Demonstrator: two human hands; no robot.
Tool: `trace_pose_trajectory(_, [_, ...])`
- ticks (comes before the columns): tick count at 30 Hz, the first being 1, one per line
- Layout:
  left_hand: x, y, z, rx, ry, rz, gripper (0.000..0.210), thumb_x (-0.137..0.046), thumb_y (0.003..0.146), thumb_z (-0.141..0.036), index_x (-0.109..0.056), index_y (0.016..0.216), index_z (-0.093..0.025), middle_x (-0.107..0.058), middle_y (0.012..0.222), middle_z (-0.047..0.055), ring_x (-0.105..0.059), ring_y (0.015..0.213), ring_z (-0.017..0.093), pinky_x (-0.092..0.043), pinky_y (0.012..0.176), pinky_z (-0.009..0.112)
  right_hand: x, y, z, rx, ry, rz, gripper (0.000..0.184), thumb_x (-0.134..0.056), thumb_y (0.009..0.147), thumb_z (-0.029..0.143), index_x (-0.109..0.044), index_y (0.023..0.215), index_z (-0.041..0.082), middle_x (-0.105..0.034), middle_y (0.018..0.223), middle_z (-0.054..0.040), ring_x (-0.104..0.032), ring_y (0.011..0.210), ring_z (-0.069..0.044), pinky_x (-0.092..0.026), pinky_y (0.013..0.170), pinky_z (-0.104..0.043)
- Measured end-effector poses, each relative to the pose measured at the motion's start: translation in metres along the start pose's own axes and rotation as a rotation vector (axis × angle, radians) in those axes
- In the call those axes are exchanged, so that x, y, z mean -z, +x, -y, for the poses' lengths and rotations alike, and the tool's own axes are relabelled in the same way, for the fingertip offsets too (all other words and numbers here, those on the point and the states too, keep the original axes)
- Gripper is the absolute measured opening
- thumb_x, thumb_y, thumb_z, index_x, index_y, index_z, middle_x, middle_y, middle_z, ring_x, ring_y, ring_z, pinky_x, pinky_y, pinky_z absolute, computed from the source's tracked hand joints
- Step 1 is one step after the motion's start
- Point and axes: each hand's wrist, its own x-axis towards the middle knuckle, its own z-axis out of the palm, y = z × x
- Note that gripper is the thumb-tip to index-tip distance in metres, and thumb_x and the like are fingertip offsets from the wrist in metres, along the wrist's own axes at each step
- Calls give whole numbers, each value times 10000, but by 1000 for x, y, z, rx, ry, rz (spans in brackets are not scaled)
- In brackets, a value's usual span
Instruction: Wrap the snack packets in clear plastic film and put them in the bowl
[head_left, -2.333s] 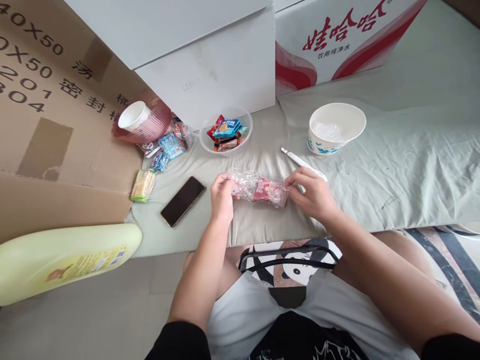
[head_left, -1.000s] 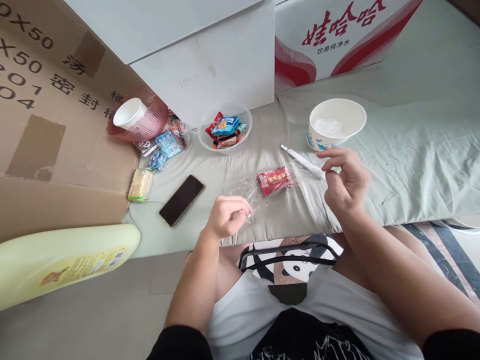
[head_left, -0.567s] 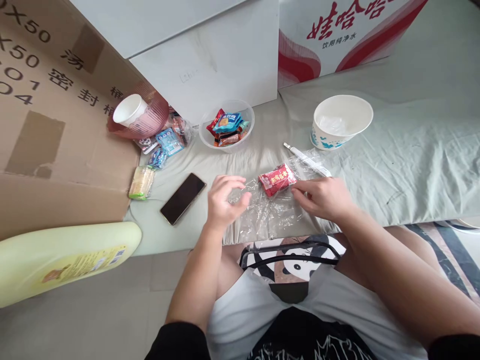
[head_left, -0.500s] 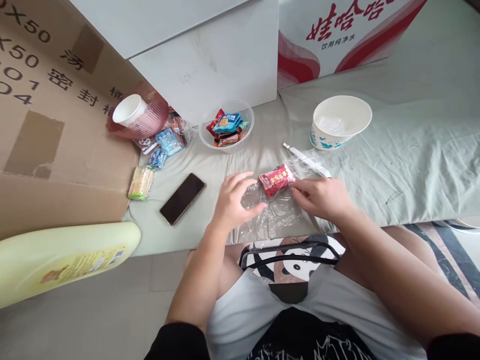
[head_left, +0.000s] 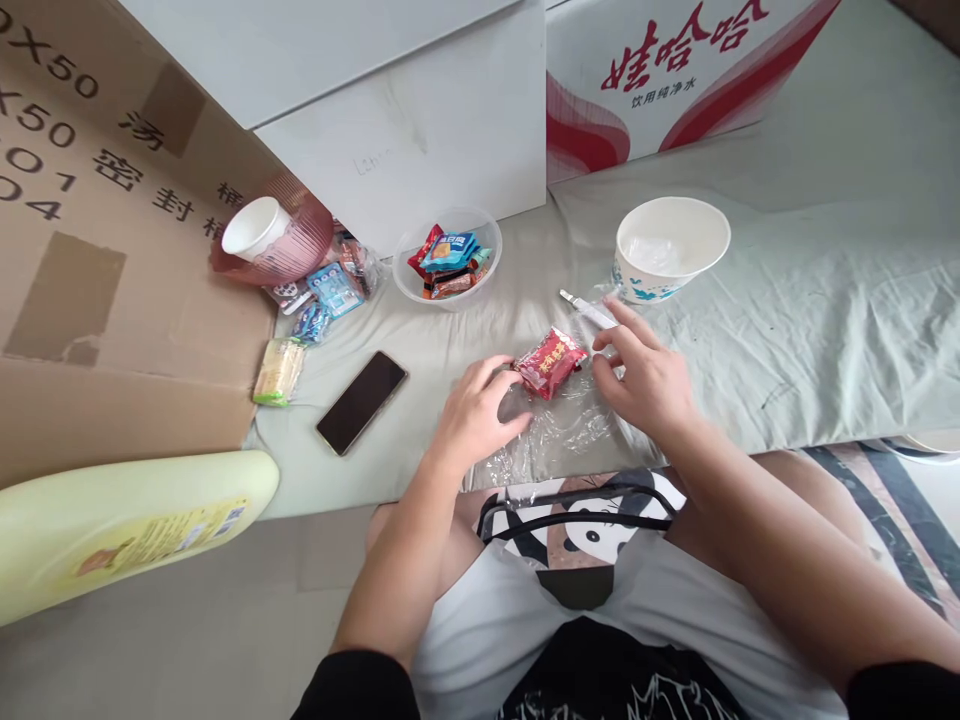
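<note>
Illumination: diffuse, moderately bright. Shadows: soft-edged. Specular glints mark the clear plastic film [head_left: 566, 425] near frame centre. Wide-angle distortion stretches the pale-yellow bottle [head_left: 142, 525] at lower left. Red packet [head_left: 551, 363] lettering: slightly soft.

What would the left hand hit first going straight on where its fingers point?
Most likely the red packet: the left hand's fingertips are at its left edge. Contact with it, or with the clear film nearby, is unclear.

Grey-green cloth surface [head_left: 810, 300]: clear bowl [head_left: 409, 286]; near-left of bowl, phone [head_left: 362, 403]; near-right, clear film [head_left: 562, 425], white tool [head_left: 588, 309]; right, paper tub [head_left: 701, 238].
</note>
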Motion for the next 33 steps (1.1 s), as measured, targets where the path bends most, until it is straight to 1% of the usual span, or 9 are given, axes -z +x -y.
trace_pose_trajectory(3, [0,0,2,12,-33,-50,75,-632,882,-171,-665,918,-227,-684,1304,88,-657,1198,254,-554,1007,406,-4,-1,-3,64,4,-76,150,-525,880,201,-674,891,217,-505,1586,-139,-732,806,-205,-478,537,-322])
trace_pose_trajectory(6, [1,1,5,83,-166,-91,117,-573,901,-176,-626,805,-215,-708,1244,92,-669,1155,239,-539,1005,394,-10,-1,-7,133,79,-186,140,-532,895,197,-670,902,217,-504,1546,-146,-714,816,-195,-536,601,-351])
trace_pose_trajectory(9, [3,4,5,267,-491,-125,130,-567,907,-256,-583,786,-208,-705,1236,95,-661,1154,234,-553,939,354,-13,-3,-7,151,142,-251,125,-552,902,198,-674,906,225,-640,1226,-131,-673,774,-186,-574,688,-388])
trace_pose_trajectory(13, [6,10,1,608,-1064,-58,210,-618,836,-383,-560,757,-197,-710,1247,89,-666,1122,238,-524,628,238,-16,-8,2,256,136,-83,146,-549,947,234,-695,945,236,-689,831,-61,-671,778,-218,-578,726,-391])
trace_pose_trajectory(16, [10,16,-3,754,-1354,8,171,-660,735,-337,-570,765,-194,-737,1153,85,-706,1008,211,-390,458,185,-21,-13,10,361,96,68,278,-600,945,327,-682,1184,214,-741,1158,-125,-697,1083,-309,-588,877,-481])
trace_pose_trajectory(20, [15,21,-5,835,-1608,49,155,-655,700,-254,-521,746,-191,-758,1106,85,-751,945,195,-322,411,152,-27,-16,13,353,84,165,589,-689,881,370,-543,1439,248,-579,1495,-146,-566,1359,-371,-550,1028,-570])
trace_pose_trajectory(24, [13,23,-2,856,-1675,156,140,-605,706,-225,-473,732,-186,-760,966,86,-729,658,156,-181,338,149,-26,-11,10,280,189,158,548,-634,901,265,-537,1441,283,-589,1469,-120,-610,1311,-326,-570,1037,-523])
trace_pose_trajectory(27, [11,26,2,880,-1664,165,125,-555,709,-215,-432,728,-197,-693,737,21,-511,369,77,-87,315,161,-24,-6,6,194,280,185,517,-649,902,299,-580,1415,294,-621,1385,-117,-659,1221,-311,-604,976,-481])
trace_pose_trajectory(33, [18,28,5,941,-1696,74,208,-574,694,-199,-366,693,-209,-495,544,-70,-268,316,31,-89,330,148,-26,-1,-5,195,449,226,476,-667,912,469,-654,1354,294,-644,1281,-113,-660,1191,-303,-548,1062,-512])
